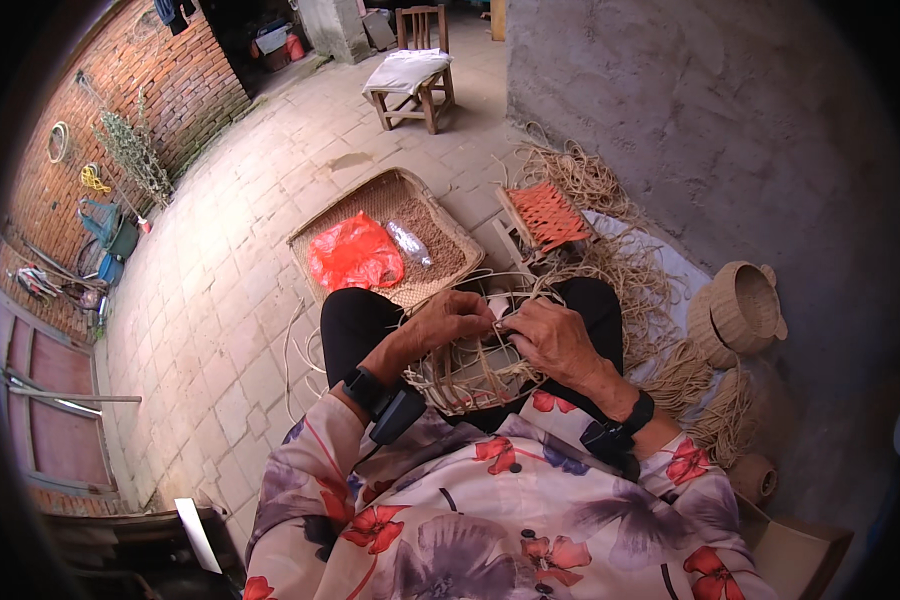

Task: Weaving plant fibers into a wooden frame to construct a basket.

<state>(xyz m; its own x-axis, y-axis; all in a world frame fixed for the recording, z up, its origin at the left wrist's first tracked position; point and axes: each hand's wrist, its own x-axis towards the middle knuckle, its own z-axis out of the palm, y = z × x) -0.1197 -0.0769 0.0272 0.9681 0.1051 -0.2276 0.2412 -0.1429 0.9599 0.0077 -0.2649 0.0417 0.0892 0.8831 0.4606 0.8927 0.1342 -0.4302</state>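
Observation:
A round, half-woven piece of pale straw cord (467,392) lies across my lap, with loose strands sticking out around it. Above its far side my left hand (448,318) pinches a thin strand between thumb and fingertips. Close to it on the right, my right hand (552,335) is closed with its fingertips on the strands too. The two hands almost meet; the exact crossing of the cords between them is too small to make out. Black bands with small devices circle both wrists.
Beyond my knees sits a square woven tray (460,240) holding a red plastic bag (355,252) and small brown grains. A low stool with orange webbing (548,215), heaps of straw cord (638,290) and woven baskets (745,308) are on the right. A wooden chair (410,75) stands farther off.

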